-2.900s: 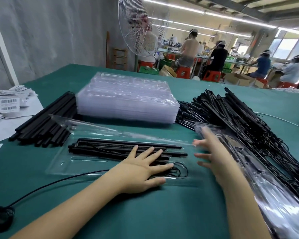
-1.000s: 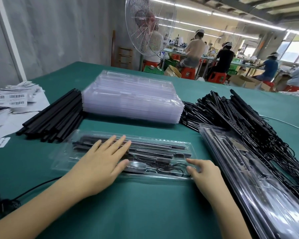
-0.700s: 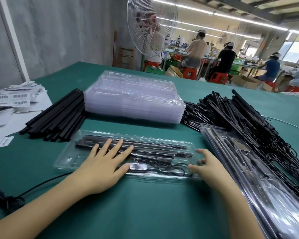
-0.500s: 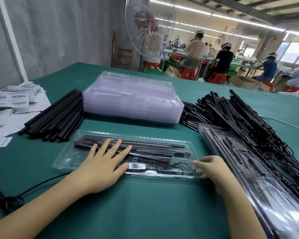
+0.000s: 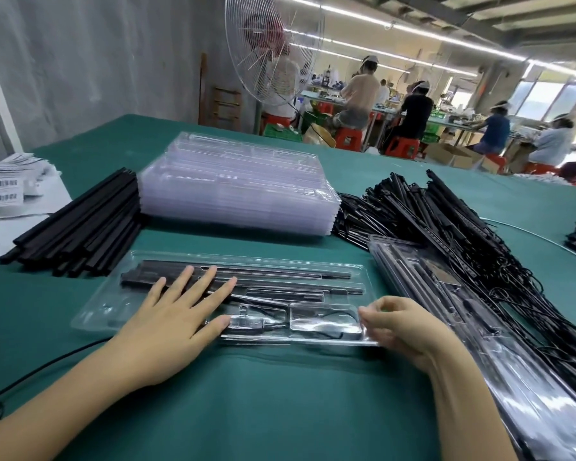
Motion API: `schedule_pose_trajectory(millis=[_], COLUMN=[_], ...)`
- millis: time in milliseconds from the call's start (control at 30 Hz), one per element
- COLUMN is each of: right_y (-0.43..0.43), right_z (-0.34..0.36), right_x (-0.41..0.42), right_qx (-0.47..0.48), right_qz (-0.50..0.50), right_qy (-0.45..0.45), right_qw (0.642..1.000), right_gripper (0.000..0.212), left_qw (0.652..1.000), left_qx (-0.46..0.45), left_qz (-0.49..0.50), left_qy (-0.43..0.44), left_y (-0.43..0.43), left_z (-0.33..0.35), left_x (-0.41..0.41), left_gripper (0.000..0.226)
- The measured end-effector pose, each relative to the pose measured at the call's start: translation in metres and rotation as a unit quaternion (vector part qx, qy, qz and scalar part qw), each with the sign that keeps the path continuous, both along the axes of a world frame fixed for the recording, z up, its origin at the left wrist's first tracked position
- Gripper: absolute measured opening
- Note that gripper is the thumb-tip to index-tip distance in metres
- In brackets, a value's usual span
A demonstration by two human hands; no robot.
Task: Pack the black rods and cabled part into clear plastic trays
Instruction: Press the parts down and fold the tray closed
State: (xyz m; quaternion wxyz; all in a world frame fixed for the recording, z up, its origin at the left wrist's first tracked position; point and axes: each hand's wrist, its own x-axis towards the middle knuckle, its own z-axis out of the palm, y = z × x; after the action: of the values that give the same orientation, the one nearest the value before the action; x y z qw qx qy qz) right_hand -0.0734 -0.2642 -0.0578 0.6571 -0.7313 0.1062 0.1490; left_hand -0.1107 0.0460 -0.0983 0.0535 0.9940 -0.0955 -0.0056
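plastic this thin looks light, springy and slick to me. clear tray [image 5: 280,261] sits lower centre of frame, black rods [image 5: 273,273] and cabled part [image 5: 326,328] inside. my left hand [image 5: 177,314] lies flat on it, fingers straight; my right hand [image 5: 403,331] pinches its right end. i'd hold the rims.

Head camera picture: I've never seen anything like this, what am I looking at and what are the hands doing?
There is no machine here: a person wears a camera on the head, looking down at their own two hands over a green table. The left hand lies flat on a closed clear tray with black rods and a cabled part inside. The right hand pinches that tray's right end. Around it lie a pile of loose rods, a stack of empty trays and a heap of cabled parts.
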Motion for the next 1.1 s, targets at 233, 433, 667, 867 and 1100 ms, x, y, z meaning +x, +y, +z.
schedule_pose_trajectory(millis=[233,433,667,867,1100], right_y=[-0.004,-0.002,0.007,0.009,0.001], right_z=[-0.004,-0.006,-0.008,-0.011,-0.008], right_x=[-0.002,-0.007,-0.006,-0.007,-0.010], right_qx=[-0.049,0.038,-0.020,-0.086,-0.080], right_qz=[0.056,0.084,0.044,0.030,0.107], right_qy=[0.025,0.031,0.016,-0.004,0.041], right_qw=[0.997,0.995,0.999,0.996,0.990], right_gripper=[0.019,0.007,0.019,0.017,0.009], left_qw=[1.000,0.999,0.999,0.999,0.999], left_qx=[0.001,-0.023,-0.018,-0.018,-0.020], left_qz=[-0.003,-0.010,-0.012,-0.016,-0.023], left_qy=[0.018,0.031,0.029,0.034,0.045], left_y=[0.005,0.014,0.014,0.014,0.019], left_z=[0.004,0.010,0.008,0.008,0.009], left_x=[0.001,0.001,0.001,0.000,0.000], left_gripper=[0.051,0.063,0.065,0.064,0.061])
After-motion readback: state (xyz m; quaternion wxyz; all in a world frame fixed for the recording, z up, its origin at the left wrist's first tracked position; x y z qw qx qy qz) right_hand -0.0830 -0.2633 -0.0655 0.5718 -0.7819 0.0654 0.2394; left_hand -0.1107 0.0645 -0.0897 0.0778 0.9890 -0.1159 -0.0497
